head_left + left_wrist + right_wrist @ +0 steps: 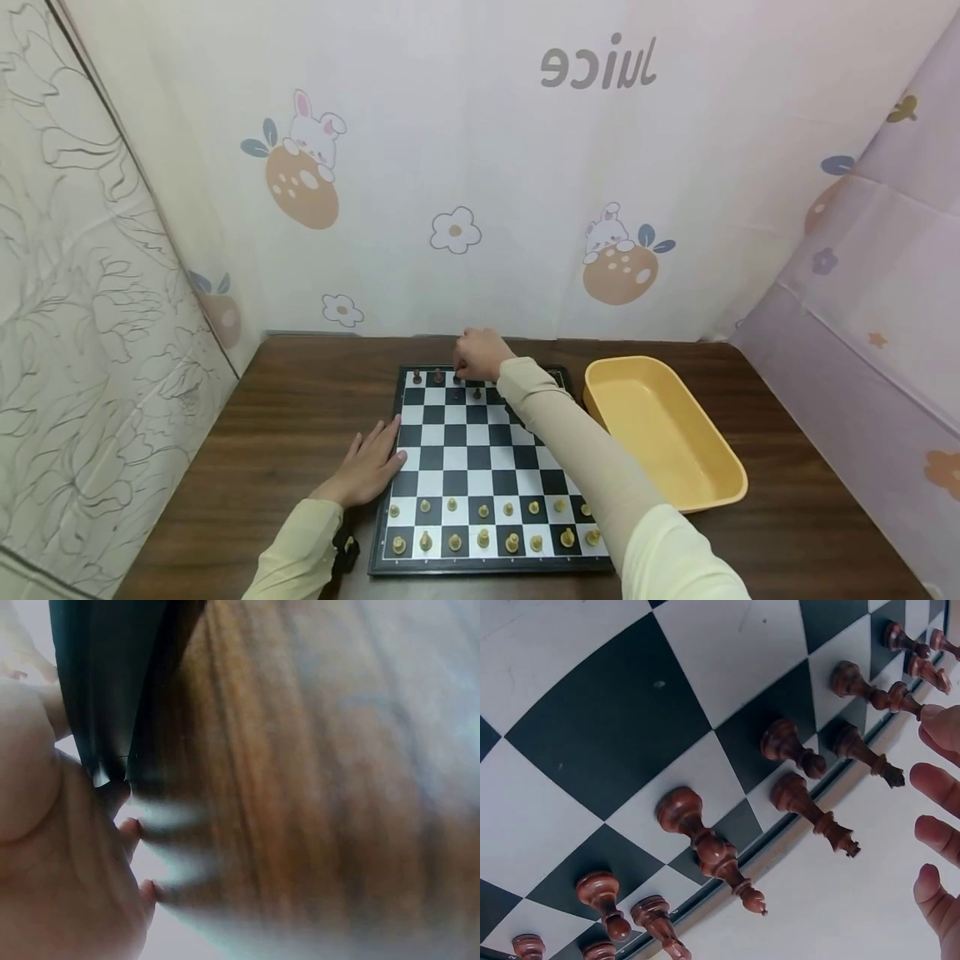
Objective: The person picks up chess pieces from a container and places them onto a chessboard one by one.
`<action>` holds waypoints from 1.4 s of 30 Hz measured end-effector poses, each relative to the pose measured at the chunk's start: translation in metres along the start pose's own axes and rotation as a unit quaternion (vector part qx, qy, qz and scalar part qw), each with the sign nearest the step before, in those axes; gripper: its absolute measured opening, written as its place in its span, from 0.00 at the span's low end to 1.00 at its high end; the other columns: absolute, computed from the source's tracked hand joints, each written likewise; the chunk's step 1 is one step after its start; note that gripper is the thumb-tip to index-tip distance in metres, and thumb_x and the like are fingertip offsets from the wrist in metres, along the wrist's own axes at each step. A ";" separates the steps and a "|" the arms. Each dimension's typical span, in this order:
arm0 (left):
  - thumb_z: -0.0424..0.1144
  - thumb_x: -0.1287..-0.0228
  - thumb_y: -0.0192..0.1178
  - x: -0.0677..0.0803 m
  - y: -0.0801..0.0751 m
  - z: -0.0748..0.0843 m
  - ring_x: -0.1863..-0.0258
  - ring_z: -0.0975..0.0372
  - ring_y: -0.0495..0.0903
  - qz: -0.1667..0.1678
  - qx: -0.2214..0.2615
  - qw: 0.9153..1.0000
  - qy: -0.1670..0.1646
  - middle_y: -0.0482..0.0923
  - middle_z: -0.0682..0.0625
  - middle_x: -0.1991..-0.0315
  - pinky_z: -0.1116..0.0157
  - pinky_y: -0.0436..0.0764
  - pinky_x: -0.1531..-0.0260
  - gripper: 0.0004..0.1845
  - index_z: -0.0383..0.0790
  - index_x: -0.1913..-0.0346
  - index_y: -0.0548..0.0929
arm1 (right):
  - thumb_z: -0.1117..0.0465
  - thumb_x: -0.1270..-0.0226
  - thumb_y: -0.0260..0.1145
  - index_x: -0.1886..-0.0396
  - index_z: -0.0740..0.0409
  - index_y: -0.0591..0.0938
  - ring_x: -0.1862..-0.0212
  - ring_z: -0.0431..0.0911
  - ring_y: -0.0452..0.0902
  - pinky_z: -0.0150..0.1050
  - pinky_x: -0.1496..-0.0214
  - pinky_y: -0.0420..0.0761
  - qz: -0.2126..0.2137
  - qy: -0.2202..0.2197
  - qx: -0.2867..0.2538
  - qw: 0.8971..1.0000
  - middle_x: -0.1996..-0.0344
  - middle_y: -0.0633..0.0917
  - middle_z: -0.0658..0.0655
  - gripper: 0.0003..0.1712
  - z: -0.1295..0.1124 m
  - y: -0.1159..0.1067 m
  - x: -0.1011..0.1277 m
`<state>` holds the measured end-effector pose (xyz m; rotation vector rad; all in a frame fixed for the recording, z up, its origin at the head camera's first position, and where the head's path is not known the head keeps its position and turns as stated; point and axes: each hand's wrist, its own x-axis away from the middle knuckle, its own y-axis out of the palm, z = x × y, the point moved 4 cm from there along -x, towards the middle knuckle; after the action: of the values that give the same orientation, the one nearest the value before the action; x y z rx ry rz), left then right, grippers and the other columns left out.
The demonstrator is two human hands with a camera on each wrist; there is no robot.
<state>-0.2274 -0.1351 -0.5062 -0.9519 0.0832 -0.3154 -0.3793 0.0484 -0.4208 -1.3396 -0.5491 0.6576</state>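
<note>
The chessboard (480,467) lies at the middle of a dark wood-grain counter (285,417), its near edge close to the bottom of the head view. The right hand (478,354) reaches to the board's far rank, at the centre of the frame, its fingers curled down among the dark chess pieces (438,377). In the right wrist view the fingertips (937,787) sit at the right edge, one touching the top of a dark piece (874,691); whether this grip has closed on it I cannot tell. The brown pieces stand in two rows along the board's black rim. The left hand (367,468) lies flat with its fingers straight, on the counter and against the board's left edge, holding nothing. Light chess pieces (483,527) fill the two nearest ranks; the squares between the two sets are bare.

A yellow plastic tub (660,433) sits just beside the board on the right, slanting toward the lower right. Bare wood shows to the left of the board and beyond the tub.

Curtains printed with rabbits, oranges and flowers wall in the counter at the back and right; a pale line-drawn floral sheet hangs at the left. The word "Juice" (598,65) shows mirrored at the upper centre.
</note>
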 end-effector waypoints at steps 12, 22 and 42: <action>0.48 0.25 0.43 -0.002 0.001 -0.002 0.27 0.45 0.45 -0.002 0.000 1.000 -0.013 0.52 0.38 0.27 0.43 0.38 0.33 0.34 0.34 0.25 0.49 | 0.53 0.41 0.71 0.71 0.45 0.90 0.64 0.40 0.73 0.34 0.66 0.76 -0.011 0.005 0.003 1.000 0.69 0.86 0.44 0.05 -0.002 0.003 -0.005; 0.45 0.25 0.44 0.002 -0.003 0.009 0.27 0.45 0.46 -0.008 -0.004 1.000 -0.017 0.52 0.38 0.27 0.42 0.38 0.33 0.33 0.34 0.26 0.50 | 0.52 0.45 0.74 0.61 0.46 0.89 0.59 0.42 0.77 0.36 0.60 0.78 0.020 -0.010 0.013 1.000 0.62 0.86 0.46 0.12 0.006 -0.003 0.001; 0.52 0.26 0.40 0.001 0.005 -0.001 0.28 0.41 0.46 0.004 0.010 1.000 0.007 0.51 0.34 0.28 0.40 0.37 0.34 0.36 0.32 0.26 0.49 | 0.56 0.46 0.72 0.61 0.51 0.89 0.63 0.45 0.75 0.40 0.63 0.77 0.037 -0.001 0.022 0.999 0.66 0.84 0.50 0.12 0.043 -0.045 0.036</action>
<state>-0.2258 -0.1336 -0.5103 -0.9286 0.0961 -0.3146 -0.3788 0.0988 -0.3704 -1.3228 -0.4861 0.7283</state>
